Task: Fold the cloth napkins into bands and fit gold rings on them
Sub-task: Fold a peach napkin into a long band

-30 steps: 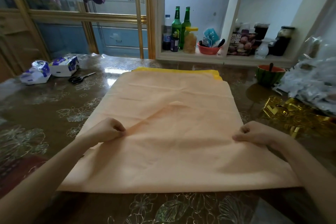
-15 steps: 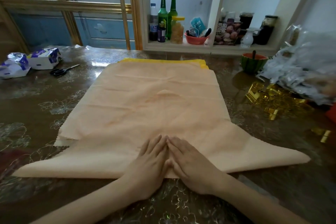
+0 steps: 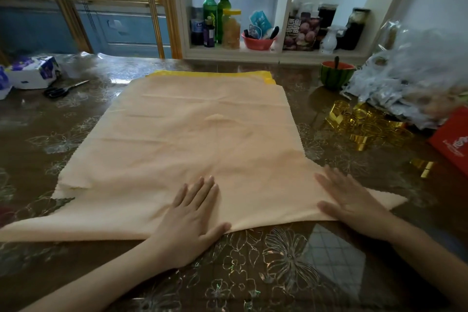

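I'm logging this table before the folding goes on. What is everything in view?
napkin: one, peach, spread mid-table
second napkin: one, yellow, under the peach one, far edge showing
rings: a pile, uncounted, gold, right of the napkins
scissors: one, black handles, far left
tissue packs: two, white and blue, far left
bowl: one, green, far right
plastic bags: a heap, clear, right edge
box: one, red, right edge
bottles: two, green, shelf behind
table: one, brown flowered cover
left hand: flat on the peach napkin's near edge
right hand: flat on its right corner
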Available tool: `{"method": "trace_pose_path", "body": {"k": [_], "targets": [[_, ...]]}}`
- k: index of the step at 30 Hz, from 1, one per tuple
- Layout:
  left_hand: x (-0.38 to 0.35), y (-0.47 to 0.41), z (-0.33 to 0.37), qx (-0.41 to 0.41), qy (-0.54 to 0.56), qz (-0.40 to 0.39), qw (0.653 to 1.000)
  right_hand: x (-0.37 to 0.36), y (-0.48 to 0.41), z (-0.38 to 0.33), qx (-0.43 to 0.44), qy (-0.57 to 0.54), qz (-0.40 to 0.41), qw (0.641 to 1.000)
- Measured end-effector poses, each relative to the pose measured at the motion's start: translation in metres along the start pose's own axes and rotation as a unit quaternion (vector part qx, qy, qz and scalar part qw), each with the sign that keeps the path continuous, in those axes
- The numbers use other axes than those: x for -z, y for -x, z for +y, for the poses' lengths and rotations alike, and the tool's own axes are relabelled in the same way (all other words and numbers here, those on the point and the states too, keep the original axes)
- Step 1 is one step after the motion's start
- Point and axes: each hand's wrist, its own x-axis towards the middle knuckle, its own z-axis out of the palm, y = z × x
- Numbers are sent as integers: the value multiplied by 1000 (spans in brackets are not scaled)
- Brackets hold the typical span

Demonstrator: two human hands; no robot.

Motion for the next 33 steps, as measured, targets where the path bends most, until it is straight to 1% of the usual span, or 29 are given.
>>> {"method": "trace_pose_path", "body": {"k": [2, 3, 4, 5, 6, 7, 8, 9, 10, 11, 13, 14, 16, 18, 19, 22, 24, 26, 28, 29, 30, 32, 33], "targets": [[2, 1, 1, 3, -3, -8, 1000, 9, 8, 24, -61, -12, -22, 998], [5, 2, 3, 5, -6, -12, 1000, 14, 11, 29, -91, 9, -25, 995], [8, 3, 7, 7, -6, -17, 1000, 17, 12, 27, -118, 50, -5, 992], [12, 3, 13, 7, -6, -17, 1000, 19, 12, 18, -123, 94, 51, 987], [16, 2, 21, 0, -12, -9, 1000, 20, 10, 0, -85, 101, 135, 982], [19, -2, 32, -15, -24, 8, 1000, 20, 7, -25, -22, 65, 210, 975], [20, -6, 44, -31, -36, 26, 999, 19, 4, -54, 45, 0, 237, 970], [22, -10, 53, -40, -45, 38, 997, 19, -1, -84, 101, -69, 216, 969], [21, -16, 62, -40, -44, 45, 997, 17, -6, -108, 145, -124, 173, 966], [21, -18, 64, -23, -44, 46, 998, 13, -14, -130, 182, -151, 138, 962], [17, -16, 51, 22, -38, 28, 999, 2, -26, -150, 221, -127, 113, 960], [13, -10, 38, 42, -31, 19, 998, -5, -31, -150, 226, -102, 95, 964], [6, 15, 3, 83, -4, -1, 997, -13, -36, -146, 220, -61, 59, 972], [3, 48, -32, 147, 20, -8, 989, -16, -38, -144, 217, -34, 27, 975], [3, 65, -49, 184, 28, -3, 983, -16, -39, -145, 221, -29, 24, 975], [0, 105, -97, 282, 51, 27, 958, -18, -42, -145, 217, -21, 23, 976], [-2, 124, -126, 348, 69, 13, 935, -19, -42, -145, 215, -23, 28, 976], [-2, 138, -149, 419, 73, 1, 905, -16, -40, -147, 224, -24, 29, 974], [6, 142, -159, 487, 69, 47, 869, -9, -37, -146, 227, -56, 10, 972], [15, 139, -160, 500, 45, 89, 860, -2, -38, -145, 219, -97, 5, 971], [24, 132, -158, 489, 16, 138, 861, 8, -42, -144, 207, -149, 16, 967], [48, 103, -148, 410, 10, 227, 883, 28, -62, -140, 169, -233, 87, 954], [59, 81, -141, 358, 32, 253, 898, 36, -77, -135, 147, -248, 127, 949]]}}
